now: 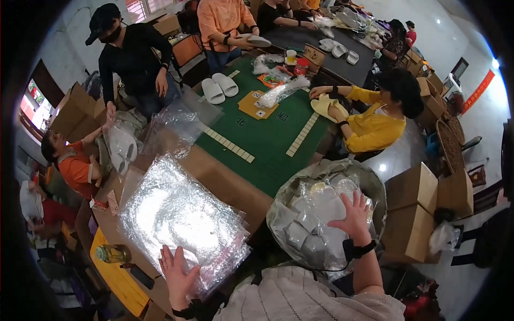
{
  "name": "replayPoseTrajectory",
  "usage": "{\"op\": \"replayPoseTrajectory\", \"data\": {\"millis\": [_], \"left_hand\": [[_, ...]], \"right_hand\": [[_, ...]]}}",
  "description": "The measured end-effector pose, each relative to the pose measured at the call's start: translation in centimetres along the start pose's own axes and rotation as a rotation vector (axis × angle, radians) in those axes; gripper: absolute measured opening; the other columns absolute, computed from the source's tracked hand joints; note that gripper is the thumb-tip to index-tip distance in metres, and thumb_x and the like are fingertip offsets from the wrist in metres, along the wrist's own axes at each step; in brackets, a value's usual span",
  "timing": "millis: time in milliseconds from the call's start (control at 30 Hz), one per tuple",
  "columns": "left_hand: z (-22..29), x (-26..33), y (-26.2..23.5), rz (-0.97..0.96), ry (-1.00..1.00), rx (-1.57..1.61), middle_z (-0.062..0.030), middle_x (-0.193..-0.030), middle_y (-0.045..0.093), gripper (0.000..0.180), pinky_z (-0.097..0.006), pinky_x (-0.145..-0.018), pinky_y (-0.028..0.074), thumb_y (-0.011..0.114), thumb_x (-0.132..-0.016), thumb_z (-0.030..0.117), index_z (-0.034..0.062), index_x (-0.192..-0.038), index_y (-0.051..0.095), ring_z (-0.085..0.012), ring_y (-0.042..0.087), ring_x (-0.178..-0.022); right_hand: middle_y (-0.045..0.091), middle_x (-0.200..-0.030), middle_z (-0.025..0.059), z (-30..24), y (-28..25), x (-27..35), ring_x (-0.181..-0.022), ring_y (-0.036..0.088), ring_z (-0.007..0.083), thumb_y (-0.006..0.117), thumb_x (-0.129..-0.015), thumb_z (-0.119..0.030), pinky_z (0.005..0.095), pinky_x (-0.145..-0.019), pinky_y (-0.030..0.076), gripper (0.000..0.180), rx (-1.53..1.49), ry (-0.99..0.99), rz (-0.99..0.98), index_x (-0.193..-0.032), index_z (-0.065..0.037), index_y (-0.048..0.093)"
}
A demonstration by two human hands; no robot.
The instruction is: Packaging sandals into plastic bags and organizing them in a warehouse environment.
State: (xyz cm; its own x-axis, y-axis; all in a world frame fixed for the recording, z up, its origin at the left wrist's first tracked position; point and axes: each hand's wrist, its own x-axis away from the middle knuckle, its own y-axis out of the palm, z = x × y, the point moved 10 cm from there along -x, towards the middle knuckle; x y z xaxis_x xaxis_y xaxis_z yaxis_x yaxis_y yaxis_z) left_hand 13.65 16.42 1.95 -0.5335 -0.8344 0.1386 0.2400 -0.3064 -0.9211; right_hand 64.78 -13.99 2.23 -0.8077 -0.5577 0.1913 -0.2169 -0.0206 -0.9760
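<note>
Close to the wearer's pale striped top (300,299), both hands are spread wide with nothing gripped in them. The left hand (180,274) lies over the near edge of a shiny stack of clear plastic bags (166,208), its fingers fanned; whether it presses down, I cannot tell. The right hand (353,215) is open above a round, cloth-lined container (379,206) filled with clear-wrapped pale packets (306,235); contact with them is unclear.

Left of the stack, a jar (113,253) of greenish liquid stands near a yellow panel (119,281). Cardboard boxes (411,214) sit right of the container.

Beyond the stack, the brown bench (225,184) carries a green mat (262,174) with rows of pale tile shapes (230,144). At its left side, a person in orange (80,171) and one in black (134,69) are at a clear bag of white slippers (123,144). On the mat's far part rest a pair of white slippers (220,88) and a crumpled clear bag (281,92). Opposite, a person in yellow (377,131) handles a pale yellow item (322,106).

Farther back, someone in a light-orange shirt (219,18) holds a pale slipper (259,41), and more white slippers (338,51) lie on a dark surface (356,69).
</note>
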Motion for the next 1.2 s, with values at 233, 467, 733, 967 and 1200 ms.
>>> {"op": "replayPoseTrajectory", "data": {"millis": [233, 467, 733, 967, 1200], "left_hand": [[0.2, 0.4, -0.8, -0.046, 0.041, -0.079, -0.0307, -0.159, 0.02, 0.081, -0.059, -0.119, 0.011, 0.073, -0.08, 0.053, 0.0099, -0.144, 0.05, -0.0475, 0.02, -0.147], [0.5, -0.1, 0.2, 0.058, 0.111, 0.015, -0.0322, -0.156, 0.025, 0.085, -0.062, -0.118, 0.011, 0.071, -0.08, 0.058, 0.0136, -0.148, 0.045, -0.0489, 0.02, -0.146], [-1.6, 0.8, 0.3, 0.083, 0.059, 0.013, -0.0222, -0.164, 0.017, 0.083, -0.058, -0.12, 0.007, 0.072, -0.081, 0.054, 0.0137, -0.149, 0.044, -0.0429, 0.015, -0.15], [-1.1, 0.7, 1.3, 0.096, 0.112, -0.006, -0.021, -0.165, 0.013, 0.085, -0.058, -0.12, 0.005, 0.072, -0.082, 0.053, 0.0139, -0.151, 0.041, -0.0417, 0.011, -0.151], [-1.8, 0.9, 1.7, 0.133, 0.126, -0.011, -0.0212, -0.165, 0.012, 0.087, -0.058, -0.12, 0.005, 0.072, -0.08, 0.054, 0.0155, -0.152, 0.039, -0.0417, 0.011, -0.151]], "right_hand": [[0.025, -0.16, 0.0236, 1.7, 8.6, 1.0, -0.148, 0.017, 0.0491, 0.088, -0.056, -0.053, 0.0682, -0.113, 0.02, 0.122, -0.132, -0.206, 0.037, -0.156, -0.018, 0.029], [0.042, -0.148, 0.0242, 2.3, 4.3, 3.1, -0.136, 0.037, 0.0492, 0.083, -0.069, -0.037, 0.0566, -0.11, 0.033, 0.091, -0.05, -0.113, 0.256, -0.145, -0.008, 0.043], [0.065, -0.114, 0.0163, 6.1, 1.4, 5.6, -0.104, 0.063, 0.0345, 0.077, -0.074, -0.025, 0.045, -0.087, 0.052, 0.046, -0.104, 0.264, 0.135, -0.113, -0.003, 0.064], [0.069, -0.093, 0.0127, 6.4, 7.1, 4.9, -0.091, 0.067, 0.0342, 0.081, -0.072, -0.034, 0.0438, -0.079, 0.052, 0.042, -0.23, 0.243, 0.351, -0.102, -0.007, 0.068], [0.064, -0.075, 0.0146, 7.9, 6.3, 4.1, -0.071, 0.064, 0.0336, 0.073, -0.08, -0.021, 0.0436, -0.063, 0.049, 0.019, -0.426, 0.158, 0.457, -0.082, -0.004, 0.062]]}}
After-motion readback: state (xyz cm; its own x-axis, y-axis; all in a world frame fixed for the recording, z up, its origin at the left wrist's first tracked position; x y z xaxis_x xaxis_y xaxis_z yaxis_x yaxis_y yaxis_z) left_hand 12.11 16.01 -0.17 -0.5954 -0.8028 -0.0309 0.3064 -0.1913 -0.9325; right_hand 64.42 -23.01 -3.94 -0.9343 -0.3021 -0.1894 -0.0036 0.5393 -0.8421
